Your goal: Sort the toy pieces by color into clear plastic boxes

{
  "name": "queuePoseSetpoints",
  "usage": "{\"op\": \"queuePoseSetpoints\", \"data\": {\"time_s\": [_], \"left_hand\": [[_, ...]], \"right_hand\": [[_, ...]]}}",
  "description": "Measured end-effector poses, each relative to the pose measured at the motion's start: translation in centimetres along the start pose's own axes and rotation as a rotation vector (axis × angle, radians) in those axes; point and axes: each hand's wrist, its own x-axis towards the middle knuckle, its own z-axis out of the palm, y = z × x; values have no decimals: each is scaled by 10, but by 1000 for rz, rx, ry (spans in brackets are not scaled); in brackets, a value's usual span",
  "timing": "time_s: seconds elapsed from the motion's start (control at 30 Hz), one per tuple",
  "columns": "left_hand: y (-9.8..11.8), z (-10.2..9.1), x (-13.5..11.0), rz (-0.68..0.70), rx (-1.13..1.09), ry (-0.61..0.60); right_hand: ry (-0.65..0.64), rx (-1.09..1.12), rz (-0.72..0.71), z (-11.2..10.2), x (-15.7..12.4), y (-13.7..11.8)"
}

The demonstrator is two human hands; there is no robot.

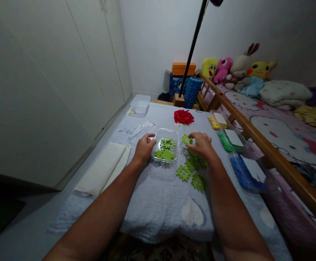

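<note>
A clear plastic container (178,148) sits in the middle of the cloth-covered table with several lime-green toothed puzzle tiles (165,155) inside. My left hand (146,145) grips its left wall, thumb at the rim. To the right of the container, my right hand (201,143) pinches a green puzzle tile (186,139) between thumb and fingers. Under and below that hand lies a loose spread of more green puzzle tiles (184,173), partly hidden by the hand and wrist. A clear lid (143,131) rests behind my left hand.
Red pieces (184,117) are heaped at the back. Along the right edge stand containers of yellow (214,122), green (225,141) and blue pieces (242,171). A folded cream cloth (102,168) lies left; another clear container (139,106) is at the back left. A wooden bed rail (272,154) borders the right.
</note>
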Motion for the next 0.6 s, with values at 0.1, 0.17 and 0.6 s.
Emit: {"op": "queuePoseSetpoints", "data": {"time_s": [0.1, 0.17, 0.6], "left_hand": [[0, 0, 0, -10, -11, -10], [0, 0, 0, -9, -6, -12], [-2, 0, 1, 1, -27, -8]], "right_hand": [[84, 127, -49, -9, 1, -3], [115, 194, -131, -15, 1, -12], [-137, -173, -351, -16, 12, -90]]}}
